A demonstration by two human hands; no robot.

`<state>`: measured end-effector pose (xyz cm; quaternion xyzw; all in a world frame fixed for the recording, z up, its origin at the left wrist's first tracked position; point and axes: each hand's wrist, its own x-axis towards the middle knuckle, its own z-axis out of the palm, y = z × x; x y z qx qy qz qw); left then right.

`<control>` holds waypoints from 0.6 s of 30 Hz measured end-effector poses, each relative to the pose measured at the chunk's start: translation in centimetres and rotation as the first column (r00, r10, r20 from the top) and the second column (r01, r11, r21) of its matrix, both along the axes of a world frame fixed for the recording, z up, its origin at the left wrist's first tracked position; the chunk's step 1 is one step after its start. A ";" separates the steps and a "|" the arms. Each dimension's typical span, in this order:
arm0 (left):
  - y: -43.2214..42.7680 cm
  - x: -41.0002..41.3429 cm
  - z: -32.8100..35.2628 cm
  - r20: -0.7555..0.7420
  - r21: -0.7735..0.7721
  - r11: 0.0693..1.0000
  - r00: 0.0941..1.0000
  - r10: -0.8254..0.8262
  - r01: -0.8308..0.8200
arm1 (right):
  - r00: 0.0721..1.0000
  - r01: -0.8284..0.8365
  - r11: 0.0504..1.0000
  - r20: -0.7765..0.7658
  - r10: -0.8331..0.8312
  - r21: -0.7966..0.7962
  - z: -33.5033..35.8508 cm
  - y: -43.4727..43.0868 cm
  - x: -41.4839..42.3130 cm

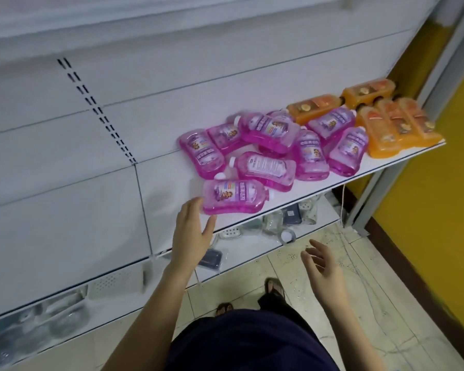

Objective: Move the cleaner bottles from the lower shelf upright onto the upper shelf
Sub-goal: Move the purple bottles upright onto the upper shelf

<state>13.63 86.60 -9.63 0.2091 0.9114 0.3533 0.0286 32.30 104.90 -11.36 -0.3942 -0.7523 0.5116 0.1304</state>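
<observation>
Head: L hand (192, 232) beside front-edge pink btl (233, 197)

Transparent pink cleaner bottles (268, 145) with white caps lie flat in a loose heap on the white shelf (169, 183), some overlapping. The nearest pink bottle (233, 196) lies at the front edge. The orange bottles (397, 121) lie flat at the right end.
</observation>
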 end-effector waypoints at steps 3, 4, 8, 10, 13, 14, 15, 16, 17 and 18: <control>3.2 -4.1 -0.4 0.027 -0.090 0.994 0.998 -0.054 0.056 | 0.996 -0.094 0.996 -0.006 0.094 0.006 0.4 4.0 -3.2; 4.1 -5.2 -0.7 0.053 -0.157 0.984 0.996 -0.077 0.084 | 0.991 -0.132 0.991 -0.004 0.132 0.014 0.6 5.3 -4.0; 6.2 -6.9 -2.0 0.190 -0.289 0.938 0.972 -0.140 0.192 | 0.964 -0.266 0.958 0.011 0.266 0.104 1.2 10.2 -6.9; 6.9 -7.1 -2.1 0.199 -0.328 0.926 0.972 -0.127 0.188 | 0.945 -0.328 0.934 0.035 0.326 0.141 1.6 12.0 -9.0; 7.8 -6.0 -2.2 0.168 -0.410 0.906 0.985 -0.042 0.109 | 0.905 -0.422 0.878 0.057 0.421 0.225 1.6 12.8 -11.4; 8.0 -5.3 -2.2 0.176 -0.420 0.905 0.984 0.005 0.071 | 0.893 -0.445 0.857 0.061 0.445 0.258 1.6 12.9 -12.0; 8.0 -4.4 -2.3 0.191 -0.421 0.907 0.980 0.063 0.024 | 0.883 -0.464 0.838 0.070 0.464 0.287 1.5 13.1 -12.6; 7.9 -3.4 -2.5 0.202 -0.412 0.911 0.971 0.129 -0.035 | 0.872 -0.484 0.817 0.087 0.482 0.314 1.4 13.2 -13.3; 7.7 -2.5 -2.6 0.205 -0.393 0.913 0.958 0.200 -0.106 | 0.856 -0.511 0.792 0.116 0.504 0.334 1.4 13.4 -14.1; 7.4 -1.6 -2.6 0.210 -0.368 0.910 0.937 0.279 -0.188 | 0.834 -0.547 0.760 0.152 0.530 0.350 1.4 13.4 -15.0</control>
